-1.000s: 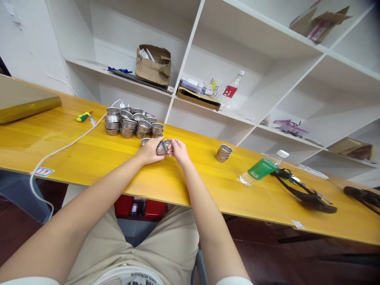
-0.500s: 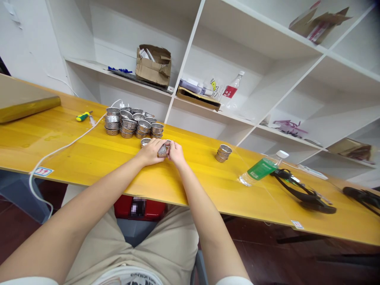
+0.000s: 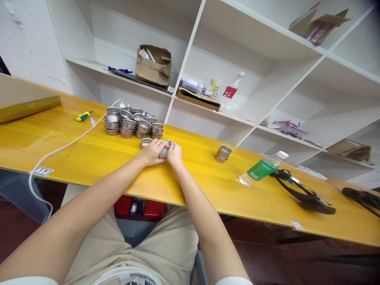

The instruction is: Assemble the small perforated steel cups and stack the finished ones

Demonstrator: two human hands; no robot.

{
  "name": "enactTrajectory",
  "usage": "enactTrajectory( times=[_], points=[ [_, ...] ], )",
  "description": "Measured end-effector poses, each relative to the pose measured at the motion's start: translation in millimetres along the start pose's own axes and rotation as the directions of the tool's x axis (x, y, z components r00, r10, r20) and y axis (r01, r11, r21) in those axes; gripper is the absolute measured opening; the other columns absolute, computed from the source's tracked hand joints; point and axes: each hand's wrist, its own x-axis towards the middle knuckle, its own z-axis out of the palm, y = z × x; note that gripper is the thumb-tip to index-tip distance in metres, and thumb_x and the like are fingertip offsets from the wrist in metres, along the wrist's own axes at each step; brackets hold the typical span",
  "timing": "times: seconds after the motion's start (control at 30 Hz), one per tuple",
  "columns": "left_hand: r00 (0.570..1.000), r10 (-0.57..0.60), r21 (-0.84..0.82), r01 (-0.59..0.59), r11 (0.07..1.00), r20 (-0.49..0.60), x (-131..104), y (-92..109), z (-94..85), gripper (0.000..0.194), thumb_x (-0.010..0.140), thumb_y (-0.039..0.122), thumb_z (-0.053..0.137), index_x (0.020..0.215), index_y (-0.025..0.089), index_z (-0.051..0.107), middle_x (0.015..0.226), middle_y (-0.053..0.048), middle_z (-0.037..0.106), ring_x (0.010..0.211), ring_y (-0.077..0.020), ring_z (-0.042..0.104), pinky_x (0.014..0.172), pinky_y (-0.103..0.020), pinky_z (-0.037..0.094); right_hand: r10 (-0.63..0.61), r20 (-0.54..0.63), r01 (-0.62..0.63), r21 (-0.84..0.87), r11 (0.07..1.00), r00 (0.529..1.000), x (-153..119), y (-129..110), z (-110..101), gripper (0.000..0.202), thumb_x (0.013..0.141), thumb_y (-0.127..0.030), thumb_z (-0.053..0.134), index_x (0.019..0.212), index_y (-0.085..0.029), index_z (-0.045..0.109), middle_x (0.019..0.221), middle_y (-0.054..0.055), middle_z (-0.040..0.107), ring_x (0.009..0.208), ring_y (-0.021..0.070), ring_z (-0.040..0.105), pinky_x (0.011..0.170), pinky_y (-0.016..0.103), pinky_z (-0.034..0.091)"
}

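Head view, center: my left hand [image 3: 152,153] grasps a tilted perforated metal cup [image 3: 163,152], likely light, stiff and slick, best held around its wall below the rim, while my right hand [image 3: 175,153] pinches its edge, hold partly hidden.

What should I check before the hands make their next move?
1. Left hand has hold of the tilted metal cup: ok.
2. Right hand has a firm grip: cannot tell, its fingertips are hidden.
3. The cup beside the left hand is in full view: not ok, the hand partly covers it.
4. The large cup cluster is standing on the table: ok.
5. The small cup stack to the right is clear of both hands: ok.
6. The white cable is clear of both hands: ok.
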Motion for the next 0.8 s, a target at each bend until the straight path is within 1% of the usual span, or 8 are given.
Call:
enactTrajectory(
  times=[0.1, 0.2, 0.33, 0.57, 0.7, 0.8],
  points=[
    [1.000, -0.011, 0.005, 0.011, 1.000, -0.001, -0.3, -1.0, -0.6, 0.065, 0.081, 0.028, 0.073, 0.139, 0.014, 0.049, 0.130, -0.016, 0.061, 0.116, -0.0331, 0.057, 0.104, -0.048, 0.048, -0.014, 0.029, 0.014, -0.006, 1.000, 0.999, -0.7, -1.2, 0.9, 0.037, 0.104, -0.025, 0.039, 0.107, -0.015, 0.074, 0.106, 0.015, 0.077, 0.097, 0.0246, 0.071, 0.090, 0.032, 0.051],
    [1.000, -0.011, 0.009, 0.011, 1.000, -0.008, -0.8, -1.9, -0.9, 0.066, 0.081, 0.027, 0.073, 0.140, 0.013, 0.048, 0.130, -0.016, 0.061, 0.116, -0.0328, 0.056, 0.105, -0.048, 0.047, -0.001, 0.042, 0.002, -0.024, 1.000, 0.999, 0.1, -2.3, 0.6, 0.039, 0.105, -0.024, 0.037, 0.109, -0.012, 0.074, 0.110, 0.017, 0.076, 0.098, 0.0249, 0.071, 0.090, 0.032, 0.051],
    [1.000, -0.008, 0.000, 0.008, 1.000, -0.017, -1.2, -2.7, -1.1, 0.068, 0.079, 0.026, 0.073, 0.141, 0.012, 0.048, 0.132, -0.016, 0.061, 0.117, -0.0327, 0.056, 0.107, -0.048, 0.047, 0.038, 0.031, -0.036, -0.049, 0.998, 0.999, 2.0, -2.6, -0.2, 0.037, 0.104, -0.023, 0.039, 0.105, -0.012, 0.074, 0.110, 0.019, 0.076, 0.098, 0.0257, 0.072, 0.090, 0.033, 0.051],
    [0.999, -0.032, -0.009, 0.032, 0.999, 0.003, -0.8, -1.8, -3.6, 0.070, 0.078, 0.025, 0.073, 0.142, 0.014, 0.047, 0.133, -0.016, 0.061, 0.118, -0.0333, 0.055, 0.107, -0.049, 0.046, 0.033, 0.042, -0.033, -0.002, 0.999, 0.999, 5.8, 0.5, 0.6, 0.035, 0.102, -0.021, 0.041, 0.100, -0.013, 0.075, 0.107, 0.017, 0.077, 0.098, 0.0249, 0.072, 0.092, 0.034, 0.052],
    [0.998, -0.050, -0.008, 0.050, 0.999, 0.024, -0.6, -1.2, -4.3, 0.070, 0.078, 0.025, 0.073, 0.143, 0.017, 0.047, 0.133, -0.015, 0.060, 0.119, -0.0338, 0.056, 0.107, -0.049, 0.046, 0.016, 0.041, -0.016, 0.021, 1.000, 0.999, 7.2, 3.6, 1.3, 0.034, 0.101, -0.022, 0.042, 0.096, -0.015, 0.075, 0.102, 0.015, 0.078, 0.093, 0.0237, 0.071, 0.091, 0.033, 0.052],
    [0.999, -0.044, 0.005, 0.044, 0.999, 0.032, -0.6, -1.4, -4.0, 0.069, 0.079, 0.024, 0.072, 0.142, 0.015, 0.048, 0.133, -0.016, 0.060, 0.119, -0.0340, 0.055, 0.106, -0.049, 0.046, 0.003, 0.060, -0.005, 0.039, 0.999, 0.998, 7.1, 5.0, 1.3, 0.033, 0.101, -0.022, 0.043, 0.096, -0.015, 0.075, 0.100, 0.013, 0.078, 0.091, 0.0223, 0.071, 0.089, 0.031, 0.052]
  ],
)
